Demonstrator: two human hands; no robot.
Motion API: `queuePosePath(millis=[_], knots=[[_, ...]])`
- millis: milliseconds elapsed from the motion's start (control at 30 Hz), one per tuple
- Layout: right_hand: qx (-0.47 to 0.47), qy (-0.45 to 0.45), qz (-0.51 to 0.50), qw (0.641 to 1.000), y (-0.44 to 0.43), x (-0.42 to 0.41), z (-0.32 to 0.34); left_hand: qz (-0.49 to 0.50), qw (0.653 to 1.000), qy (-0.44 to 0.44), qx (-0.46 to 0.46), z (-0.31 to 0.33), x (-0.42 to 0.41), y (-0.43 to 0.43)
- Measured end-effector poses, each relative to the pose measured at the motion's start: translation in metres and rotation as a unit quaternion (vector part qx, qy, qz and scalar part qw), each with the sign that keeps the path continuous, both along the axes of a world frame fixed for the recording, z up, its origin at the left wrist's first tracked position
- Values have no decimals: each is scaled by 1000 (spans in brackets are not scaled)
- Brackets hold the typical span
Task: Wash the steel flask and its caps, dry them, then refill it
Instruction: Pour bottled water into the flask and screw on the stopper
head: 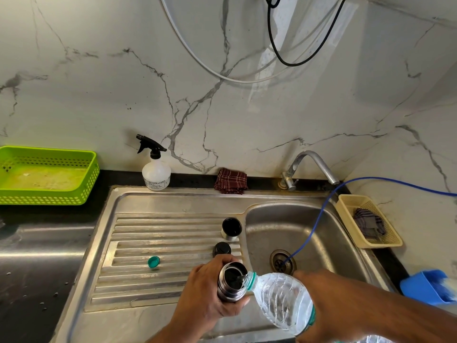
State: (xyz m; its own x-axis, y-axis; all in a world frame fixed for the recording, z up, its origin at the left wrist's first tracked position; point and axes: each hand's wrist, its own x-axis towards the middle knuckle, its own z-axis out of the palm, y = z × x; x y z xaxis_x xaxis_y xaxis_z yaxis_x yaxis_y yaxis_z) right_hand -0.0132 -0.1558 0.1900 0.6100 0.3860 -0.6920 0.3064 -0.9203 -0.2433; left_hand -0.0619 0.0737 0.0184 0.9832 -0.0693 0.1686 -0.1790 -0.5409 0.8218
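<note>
Front-left of the stainless steel sink basin (284, 226), the dark steel flask (231, 284) shows only its open neck; the gripping left hand (205, 295) hides the body. In front of the basin, the base of the clear ribbed plastic water bottle (279, 300) is lost behind the holding right hand (329, 300). Right of the basin, the blue plastic tub (425, 285) is blurred and edge-cut; behind-left, label print on the white spray bottle (156, 174) is unreadable.

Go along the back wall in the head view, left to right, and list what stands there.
From the left: lime-green perforated plastic basket → white plastic spray bottle with a black trigger → folded maroon checked cloth → curved steel tap → beige plastic mesh basket holding a grey cloth.
</note>
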Motion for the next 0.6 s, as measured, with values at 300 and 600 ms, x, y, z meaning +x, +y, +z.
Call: queuePosePath(millis=[300, 600], knots=[[2, 4, -9, 1000, 2, 0, 2, -3, 1000, -4, 1, -4, 1, 0], [-10, 9, 7, 1000, 4, 0, 5, -4, 1000, -8, -6, -2, 0, 0]])
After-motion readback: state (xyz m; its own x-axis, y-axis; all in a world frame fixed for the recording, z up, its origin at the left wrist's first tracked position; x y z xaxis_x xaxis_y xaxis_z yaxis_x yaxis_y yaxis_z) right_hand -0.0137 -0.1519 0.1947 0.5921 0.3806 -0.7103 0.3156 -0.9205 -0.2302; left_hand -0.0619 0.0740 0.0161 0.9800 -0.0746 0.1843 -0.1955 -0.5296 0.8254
